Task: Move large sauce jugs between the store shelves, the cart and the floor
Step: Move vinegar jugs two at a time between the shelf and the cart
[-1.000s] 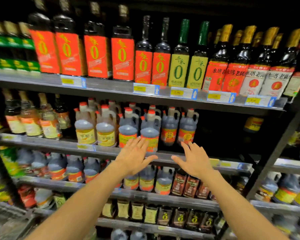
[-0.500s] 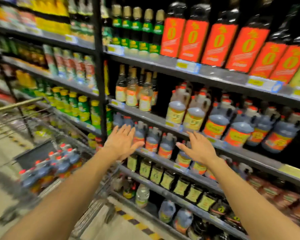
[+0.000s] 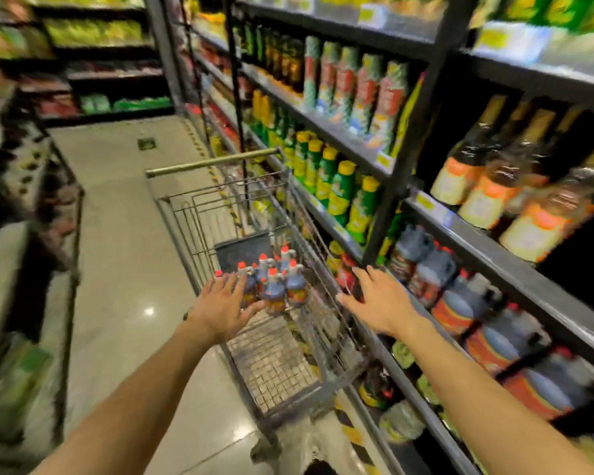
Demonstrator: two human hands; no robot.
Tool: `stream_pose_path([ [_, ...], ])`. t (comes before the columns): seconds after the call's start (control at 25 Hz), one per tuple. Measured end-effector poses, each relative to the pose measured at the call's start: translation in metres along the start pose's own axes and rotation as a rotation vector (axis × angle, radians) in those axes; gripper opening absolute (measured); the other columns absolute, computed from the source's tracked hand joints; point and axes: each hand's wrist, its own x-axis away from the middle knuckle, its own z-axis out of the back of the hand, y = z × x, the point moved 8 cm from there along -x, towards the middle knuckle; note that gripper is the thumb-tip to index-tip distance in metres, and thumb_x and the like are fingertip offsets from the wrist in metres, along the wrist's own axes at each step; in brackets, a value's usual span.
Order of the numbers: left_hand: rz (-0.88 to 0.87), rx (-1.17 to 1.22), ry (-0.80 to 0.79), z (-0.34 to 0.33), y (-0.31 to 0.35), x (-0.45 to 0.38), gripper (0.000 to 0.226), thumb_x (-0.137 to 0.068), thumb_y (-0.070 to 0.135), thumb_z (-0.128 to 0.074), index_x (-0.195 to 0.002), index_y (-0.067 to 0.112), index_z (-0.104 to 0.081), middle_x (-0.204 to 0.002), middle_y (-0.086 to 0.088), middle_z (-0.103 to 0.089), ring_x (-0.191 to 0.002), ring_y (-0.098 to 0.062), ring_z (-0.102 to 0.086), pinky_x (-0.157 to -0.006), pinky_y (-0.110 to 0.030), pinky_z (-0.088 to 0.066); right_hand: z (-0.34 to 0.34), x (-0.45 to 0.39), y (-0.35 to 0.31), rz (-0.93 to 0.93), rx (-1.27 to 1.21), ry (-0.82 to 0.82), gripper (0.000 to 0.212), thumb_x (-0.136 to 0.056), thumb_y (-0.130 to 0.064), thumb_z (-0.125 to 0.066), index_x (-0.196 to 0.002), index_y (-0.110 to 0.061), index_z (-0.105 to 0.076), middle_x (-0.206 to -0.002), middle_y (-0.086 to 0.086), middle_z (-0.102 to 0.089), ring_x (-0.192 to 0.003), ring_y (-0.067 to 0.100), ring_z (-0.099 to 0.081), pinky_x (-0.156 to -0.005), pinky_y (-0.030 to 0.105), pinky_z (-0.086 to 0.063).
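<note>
2 bare forearms reach fwd from the bottom corners. Left hand (image 3: 222, 305) spread wide, fingers straight, holding nothing, palm down over the near left side of the cart (image 3: 271, 368). Right hand (image 3: 379, 303) also wide & flat, holding nothing, hovering over the cart's right wire wall, next to the shelf edge.

1 wire cart, parked right beside the shelves (image 3: 515, 279) on the right. Near half of its mesh floor is bare; sauce jugs (image 3: 275, 286) sit clustered in the middle, approx 6 red caps countable, dark bodies w/ red-yellow labels, upright, touching each other. Left fingertips are just beside the nearest jug; can't tell if they touch. A dark panel (image 3: 242, 255) stands behind the cluster, then the handle bar (image 3: 213, 162) at the far end.

Right side: more jugs of the same sort on a low shelf (image 3: 460, 303), blurred, at least 5. Above them 3 big amber bottles (image 3: 494, 190) w/ orange labels. Farther along, green bottles w/ yellow caps (image 3: 336, 190), abt 6, count unsure from blur.

Left of the cart the pale tile floor (image 3: 124, 234) runs open down the aisle to the far shelving; another rack (image 3: 31, 200) edges the left side, heavily blurred
</note>
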Motion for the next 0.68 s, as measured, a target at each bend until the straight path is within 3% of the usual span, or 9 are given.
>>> stream_pose_path([
  [0.12, 0.077, 0.038, -0.077, -0.025, -0.007, -0.047, 0.095, -0.093, 0.078, -0.008, -0.163, 0.013, -0.005, -0.171, -0.008, -0.008, -0.158, -0.023, -0.004, -0.126, -0.041, -0.001, -0.040, -0.076, -0.014, 0.092, -0.045, -0.100, 0.089, -0.092, -0.077, -0.038, -0.153, -0.013, -0.037, -0.154, 0.017, -0.043, -0.144, 0.033, -0.039, -0.117, 0.041, -0.034],
  [0.2, 0.115, 0.079, -0.126, -0.043, -0.007, -0.085, 0.099, -0.088, 0.077, 0.001, -0.163, 0.014, -0.006, -0.170, -0.008, -0.008, -0.158, -0.023, -0.003, -0.128, -0.043, 0.000, -0.066, -0.123, -0.020, 0.161, -0.036, -0.164, 0.094, -0.086, -0.081, -0.030, -0.148, -0.012, -0.043, -0.145, 0.017, -0.050, -0.138, 0.035, -0.046, -0.112, 0.042, -0.038],
  [0.36, 0.179, 0.135, -0.112, -0.080, -0.016, -0.166, 0.086, -0.098, 0.072, -0.014, -0.162, 0.014, -0.008, -0.170, -0.006, -0.011, -0.157, -0.022, -0.006, -0.128, -0.045, -0.001, -0.121, -0.211, -0.016, 0.192, -0.061, -0.262, 0.081, -0.099, -0.066, -0.039, -0.159, -0.014, -0.024, -0.166, 0.013, -0.026, -0.154, 0.028, -0.023, -0.124, 0.038, -0.022],
  [0.52, 0.232, 0.261, -0.088, -0.137, -0.032, -0.234, 0.082, -0.100, 0.065, -0.033, -0.162, 0.014, -0.013, -0.169, -0.007, -0.019, -0.154, -0.026, -0.019, -0.126, -0.044, -0.015, -0.180, -0.291, -0.012, 0.168, -0.181, -0.246, 0.072, -0.100, -0.056, -0.050, -0.156, -0.016, -0.029, -0.161, 0.006, -0.035, -0.148, 0.027, -0.033, -0.116, 0.035, -0.029],
  [0.68, 0.250, 0.415, -0.027, -0.217, -0.045, -0.294, 0.075, -0.100, 0.058, -0.045, -0.153, 0.006, -0.032, -0.153, -0.019, -0.044, -0.138, -0.035, -0.043, -0.112, -0.041, -0.033, -0.260, -0.363, -0.010, 0.138, -0.299, -0.223, 0.069, -0.099, -0.046, -0.058, -0.153, -0.010, -0.036, -0.156, 0.012, -0.043, -0.143, 0.030, -0.041, -0.114, 0.040, -0.037],
])
